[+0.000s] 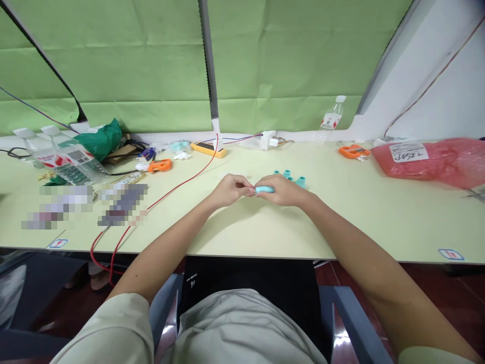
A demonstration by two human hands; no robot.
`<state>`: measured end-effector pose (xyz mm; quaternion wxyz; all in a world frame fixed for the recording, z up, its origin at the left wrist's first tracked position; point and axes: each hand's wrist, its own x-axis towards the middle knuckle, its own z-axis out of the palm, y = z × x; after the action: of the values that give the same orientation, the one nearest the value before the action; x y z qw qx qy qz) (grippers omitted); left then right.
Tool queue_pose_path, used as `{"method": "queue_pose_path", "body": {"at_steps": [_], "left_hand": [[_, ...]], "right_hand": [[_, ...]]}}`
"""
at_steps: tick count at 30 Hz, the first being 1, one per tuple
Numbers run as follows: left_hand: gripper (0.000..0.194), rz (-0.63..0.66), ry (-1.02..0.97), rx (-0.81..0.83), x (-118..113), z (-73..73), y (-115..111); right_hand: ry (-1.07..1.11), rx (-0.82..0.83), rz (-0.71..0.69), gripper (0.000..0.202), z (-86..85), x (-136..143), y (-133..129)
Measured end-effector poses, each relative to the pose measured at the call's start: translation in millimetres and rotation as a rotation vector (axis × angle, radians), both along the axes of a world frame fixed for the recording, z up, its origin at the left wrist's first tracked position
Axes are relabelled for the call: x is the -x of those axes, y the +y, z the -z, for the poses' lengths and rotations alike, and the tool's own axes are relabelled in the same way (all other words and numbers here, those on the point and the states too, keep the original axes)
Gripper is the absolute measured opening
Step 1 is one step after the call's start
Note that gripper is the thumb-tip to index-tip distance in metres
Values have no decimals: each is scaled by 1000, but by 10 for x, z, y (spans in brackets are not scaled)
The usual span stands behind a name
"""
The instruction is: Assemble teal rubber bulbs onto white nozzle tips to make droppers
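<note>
Both hands meet over the middle of the table. A light-blue rounded piece, whose exact kind I cannot make out, lies in the closed fingers of my right hand. My left hand is closed in a pinch at the left end of that piece. What its fingertips hold is too small and hidden to name. Just behind my right hand stand several small teal parts with flared ends, partly covered by the hand.
On the left are clear plastic bottles, a green bag, an orange tool and a red cable. A yellow device lies at the back. Rightward are another bottle, an orange tool and a red bag.
</note>
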<state>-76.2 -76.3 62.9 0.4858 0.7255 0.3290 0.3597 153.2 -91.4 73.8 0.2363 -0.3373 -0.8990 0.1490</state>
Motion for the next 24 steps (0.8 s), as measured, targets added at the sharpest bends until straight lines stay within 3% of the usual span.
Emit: {"method": "queue_pose_path", "body": {"at_steps": [9,20,24], "left_hand": [[24,129,106,-99,54,-6,42],[23,62,126,-166,35,54,36],[21,12,182,-305,13,89,24]], "right_hand": [[-67,112,-25,19,-46,-20,-27],[-50,169,7,20,-85,-40,-26],[-37,181,54,19,-91,-54,-31]]}}
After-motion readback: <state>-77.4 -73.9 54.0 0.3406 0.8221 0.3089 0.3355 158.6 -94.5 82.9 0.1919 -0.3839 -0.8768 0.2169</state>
